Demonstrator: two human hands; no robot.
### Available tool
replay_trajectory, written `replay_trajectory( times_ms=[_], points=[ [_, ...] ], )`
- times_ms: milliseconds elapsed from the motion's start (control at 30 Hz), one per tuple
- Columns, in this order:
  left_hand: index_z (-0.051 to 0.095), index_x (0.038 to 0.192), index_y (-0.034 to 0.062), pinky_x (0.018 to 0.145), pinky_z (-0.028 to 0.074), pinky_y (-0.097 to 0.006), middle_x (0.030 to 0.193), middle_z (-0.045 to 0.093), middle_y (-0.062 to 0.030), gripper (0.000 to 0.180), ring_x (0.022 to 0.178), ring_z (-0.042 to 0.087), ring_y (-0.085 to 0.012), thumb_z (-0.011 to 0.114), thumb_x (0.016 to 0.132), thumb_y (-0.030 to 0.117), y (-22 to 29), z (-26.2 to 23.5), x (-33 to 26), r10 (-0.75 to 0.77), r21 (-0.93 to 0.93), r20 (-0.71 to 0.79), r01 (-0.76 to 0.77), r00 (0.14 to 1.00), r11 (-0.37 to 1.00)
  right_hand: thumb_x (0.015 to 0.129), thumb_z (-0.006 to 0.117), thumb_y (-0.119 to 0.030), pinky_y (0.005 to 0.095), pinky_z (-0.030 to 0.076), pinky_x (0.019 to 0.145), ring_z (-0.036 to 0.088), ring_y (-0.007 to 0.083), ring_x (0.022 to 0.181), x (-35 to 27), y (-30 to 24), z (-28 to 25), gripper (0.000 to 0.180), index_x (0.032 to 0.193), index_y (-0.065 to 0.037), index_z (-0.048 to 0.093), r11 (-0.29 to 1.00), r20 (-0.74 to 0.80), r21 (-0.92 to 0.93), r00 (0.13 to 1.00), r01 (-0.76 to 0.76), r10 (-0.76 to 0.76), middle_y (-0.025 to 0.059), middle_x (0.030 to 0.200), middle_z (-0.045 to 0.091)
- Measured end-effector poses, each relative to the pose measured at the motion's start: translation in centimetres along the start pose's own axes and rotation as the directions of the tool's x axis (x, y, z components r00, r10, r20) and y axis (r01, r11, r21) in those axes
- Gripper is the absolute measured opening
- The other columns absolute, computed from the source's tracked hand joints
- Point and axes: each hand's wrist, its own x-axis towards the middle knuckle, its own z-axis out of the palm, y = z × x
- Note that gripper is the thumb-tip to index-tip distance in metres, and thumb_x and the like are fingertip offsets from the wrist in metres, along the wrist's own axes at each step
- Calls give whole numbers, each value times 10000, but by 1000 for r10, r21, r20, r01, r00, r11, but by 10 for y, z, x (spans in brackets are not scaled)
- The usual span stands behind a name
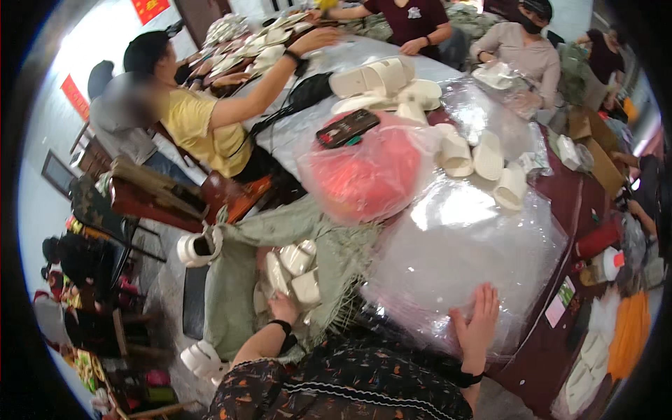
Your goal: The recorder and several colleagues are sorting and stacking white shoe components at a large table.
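My left hand (284, 308) reaches into a pale green woven sack (234, 294), its fingers closed at the lower end of a cream slipper (277, 273) in clear plastic. More wrapped slippers (299, 257) lie beside it in the sack. My right hand (479, 323) lies open and flat, fingers stretched, on the near right part of a stack of clear plastic bags (462, 259). Loose cream slippers (488, 157) rest beyond the stack. A pink bundle in clear plastic (371, 175) stands left of them, with a dark phone (348, 129) on top.
White shoes (196, 248) hang at the sack's left rim. A wooden chair (157, 196) stands behind it. Across the table, a person in yellow (220, 126) and others work by piled slippers (259, 49). A bottle (605, 266) and wrapped slippers (588, 371) are at the right.
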Motion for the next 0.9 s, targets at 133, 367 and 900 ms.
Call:
replay_trajectory(
  times_ms=[133,367,900],
  points=[
    [550,1329,13,938,473,-403,1354,528,-162,449,1152,602,-296,505,956,258,-6,25,35,-235,-209,-11,227,972,951,846,667,-517,518,184,1183,263,371,1450,0,-3,-5,798,1418,-5,446,1000,-1,14,1000,-15,15,159,1546,355],
    [616,1267,24,988,483,-400,1314,601,-171,555,1212,585,-344,588,897,436,-2,40,43,-40,-161,111,58,993,985,852,631,-574,523,193,1175,298,379,1427,2,4,5,809,1409,-11,463,1000,-6,-18,1000,24,-24,165,1524,384],
    [608,1233,44,768,538,-357,954,712,-175,564,894,702,-281,775,807,374,-11,-416,-125,496,-518,-618,-791,609,325,861,583,-626,519,188,1177,299,363,1431,-3,12,9,804,1400,-37,485,999,-106,20,994,32,-30,162,1521,388]
  ],
)
